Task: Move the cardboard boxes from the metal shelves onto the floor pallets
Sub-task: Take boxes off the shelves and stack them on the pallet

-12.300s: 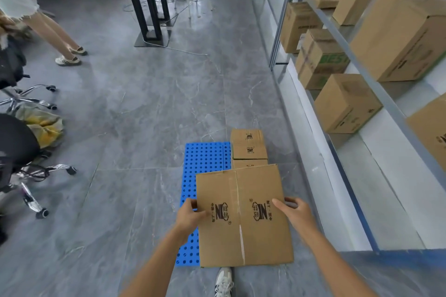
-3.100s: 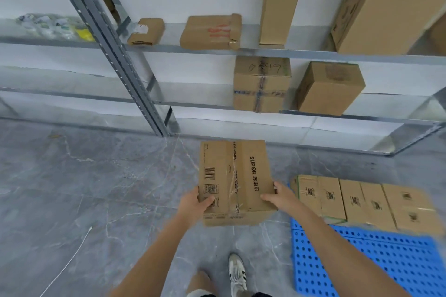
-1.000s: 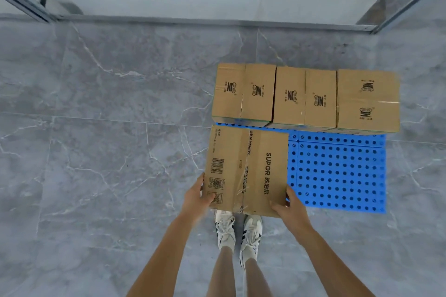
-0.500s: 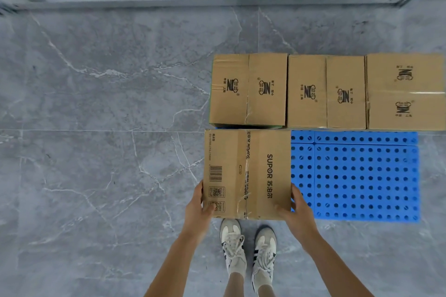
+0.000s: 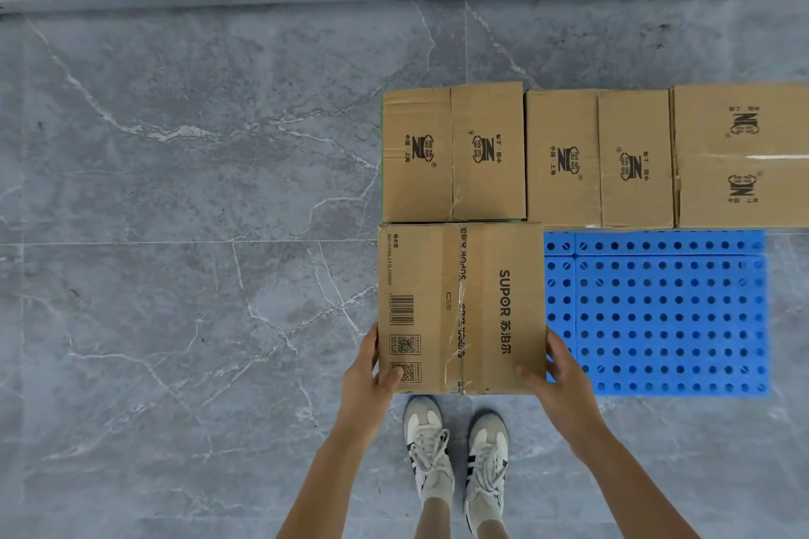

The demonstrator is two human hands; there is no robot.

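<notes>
**Head view, looking down.** The SUPOR box (image 5: 462, 309) was held clear of the blue pallet (image 5: 656, 311) 1 s ago and has now come down over the pallet's left end. Its far edge meets the leftmost of the row of 3 boxes (image 5: 453, 153) lining the pallet's far side, where a strip of blue showed between them before.

**Reading:** the placing step is nearly done, and this would be the 4th box on the pallet. Whether its base already bears on the deck cannot be told from above.

**Hands:** the left hand (image 5: 365, 376) clasps the box's near-left corner, thumb on the top face beside the QR codes, fingers hidden down the side wall. The right hand (image 5: 564, 381) clasps the near-right corner, thumb on top, fingers curled round the side above the pallet's deck.

**Box:** plain brown corrugated board, with its long axis running from the pallet's near edge toward its far side.
- Clear printed tape seals the top flaps along the centre seam.
- 1 barcode and 2 QR codes sit left of the seam, and the brand lettering sits right of it.
- The corners look square and uncrushed.
</notes>
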